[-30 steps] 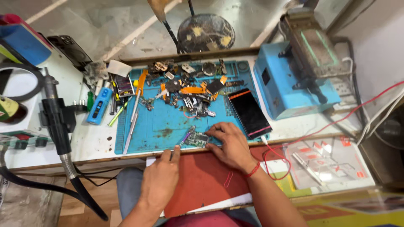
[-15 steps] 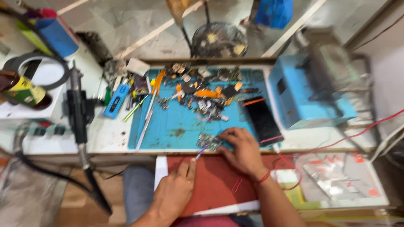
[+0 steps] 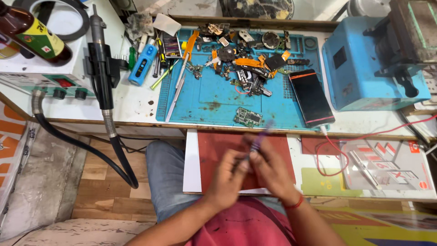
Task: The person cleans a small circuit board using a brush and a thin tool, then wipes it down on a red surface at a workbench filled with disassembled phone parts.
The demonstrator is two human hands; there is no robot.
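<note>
Both grips meet on a thin purple tool (image 3: 257,140): left hand (image 3: 227,180) and right hand (image 3: 273,171) pinch it above the red panel (image 3: 218,146). Motion blur suggests fast handling; slippage could drop it toward the circuit board (image 3: 248,117).
</note>
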